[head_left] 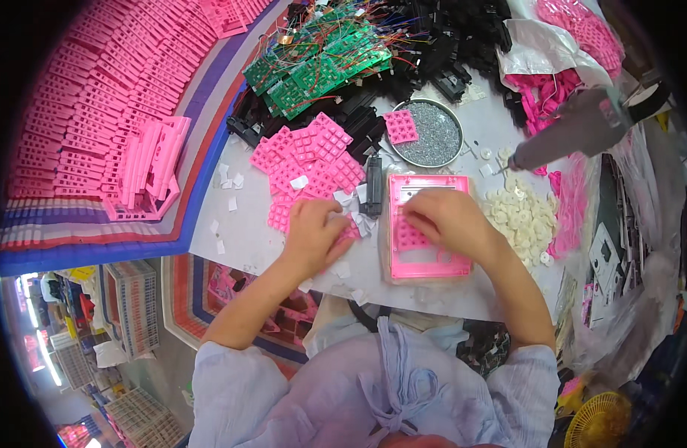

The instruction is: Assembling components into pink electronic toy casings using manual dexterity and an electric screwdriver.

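Observation:
My left hand [311, 237] is at the near edge of a pile of pink rubber keypads [306, 157], its fingers curled around a small pink keypad [351, 228] that shows past the fingertips. In front of me on the table lies a pink plastic housing [429, 270], open side up. Over it, my right hand [449, 218] has its fingers bent together and pointing down. Their tips touch a pink keypad [412, 237] inside the housing; whether they pinch anything is hidden. Just left of the housing is a black plastic part [373, 185].
A round tray of small screws [437, 138] with a keypad on its rim stands behind the housing. A grey electric screwdriver [567, 131] hangs at right above white round parts [523, 216]. Wired green circuit boards [328, 63] lie at the back; stacked pink housings [97, 97] fill the left.

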Demonstrator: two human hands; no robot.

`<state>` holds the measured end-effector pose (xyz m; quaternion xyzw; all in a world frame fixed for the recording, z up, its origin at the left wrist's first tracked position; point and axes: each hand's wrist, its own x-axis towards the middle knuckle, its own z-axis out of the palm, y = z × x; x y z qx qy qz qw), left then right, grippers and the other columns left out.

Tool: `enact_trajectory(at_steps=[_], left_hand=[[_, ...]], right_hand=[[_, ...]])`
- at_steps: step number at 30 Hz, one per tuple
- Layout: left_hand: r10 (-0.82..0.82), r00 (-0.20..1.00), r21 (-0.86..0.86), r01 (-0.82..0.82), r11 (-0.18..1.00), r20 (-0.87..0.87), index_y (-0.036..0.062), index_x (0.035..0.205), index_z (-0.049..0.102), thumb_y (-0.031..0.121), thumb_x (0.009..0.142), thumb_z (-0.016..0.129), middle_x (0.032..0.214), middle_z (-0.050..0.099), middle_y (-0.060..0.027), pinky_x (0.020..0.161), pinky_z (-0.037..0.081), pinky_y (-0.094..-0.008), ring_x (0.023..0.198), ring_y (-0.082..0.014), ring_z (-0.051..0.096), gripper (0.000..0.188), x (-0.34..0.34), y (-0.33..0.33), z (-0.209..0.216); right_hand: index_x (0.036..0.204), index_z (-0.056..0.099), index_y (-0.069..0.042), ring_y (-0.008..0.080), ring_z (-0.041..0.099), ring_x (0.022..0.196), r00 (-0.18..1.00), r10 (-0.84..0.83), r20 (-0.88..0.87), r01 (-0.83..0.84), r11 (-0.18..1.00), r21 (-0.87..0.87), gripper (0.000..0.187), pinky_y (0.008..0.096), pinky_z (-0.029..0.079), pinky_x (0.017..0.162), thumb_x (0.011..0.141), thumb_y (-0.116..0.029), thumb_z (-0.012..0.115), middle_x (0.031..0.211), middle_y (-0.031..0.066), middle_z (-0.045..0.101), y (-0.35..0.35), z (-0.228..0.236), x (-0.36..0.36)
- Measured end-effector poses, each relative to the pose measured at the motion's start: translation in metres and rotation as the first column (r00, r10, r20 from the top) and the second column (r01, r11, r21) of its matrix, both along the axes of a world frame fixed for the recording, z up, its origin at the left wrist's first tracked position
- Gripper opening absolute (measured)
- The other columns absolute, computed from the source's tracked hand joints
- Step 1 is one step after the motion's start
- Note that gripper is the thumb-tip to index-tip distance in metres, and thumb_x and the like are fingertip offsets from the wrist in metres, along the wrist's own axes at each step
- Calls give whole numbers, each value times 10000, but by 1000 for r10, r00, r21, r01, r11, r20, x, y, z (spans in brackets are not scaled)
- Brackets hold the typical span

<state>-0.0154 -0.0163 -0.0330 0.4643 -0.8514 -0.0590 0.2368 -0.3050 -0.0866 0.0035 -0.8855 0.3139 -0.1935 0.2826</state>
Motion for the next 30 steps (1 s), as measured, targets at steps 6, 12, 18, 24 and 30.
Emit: enact_trajectory(at_steps=[6,12,18,24,30], left_hand=[[-168,976,62,177,982,-135,105,1037,665,261,742,782,1142,604,-91,960,382,-497,1086,-305,564,353,-45,8,17],[-213,976,56,215,975,-44,98,1128,653,333,789,764,1209,613,-85,1078,315,-536,1197,-277,552,427,-68,13,8],[-186,968,29,193,981,-166,96,1054,654,168,802,734,1127,648,-70,1031,361,-530,1108,-282,594,274,-50,7,22],[61,974,-92,-83,992,-219,72,975,674,93,802,712,970,682,-106,848,486,-433,936,-317,641,177,3,-70,31],[637,755,176,-614,770,-156,17,793,741,381,868,703,714,701,-144,685,531,-416,684,-299,693,373,55,-187,58]], right_hand=[[1001,674,-53,335,653,912,983,-29,-181,18,998,-65,186,418,534,780,843,-149,694,942,124,654,-10,-1,14],[1125,626,-42,345,596,1076,994,-110,-20,102,965,-243,363,439,519,856,819,-216,718,1130,147,614,9,6,7],[1402,481,32,361,330,1448,950,-31,-310,-31,981,-192,833,588,277,1134,805,-506,702,1502,206,428,61,6,1],[1467,423,48,352,220,1516,896,-35,-442,-54,981,-188,1033,632,171,1178,793,-713,603,1589,203,327,67,2,9],[1469,414,50,355,221,1515,891,-16,-454,-81,978,-193,1050,636,173,1176,778,-712,626,1584,209,333,66,5,9]])
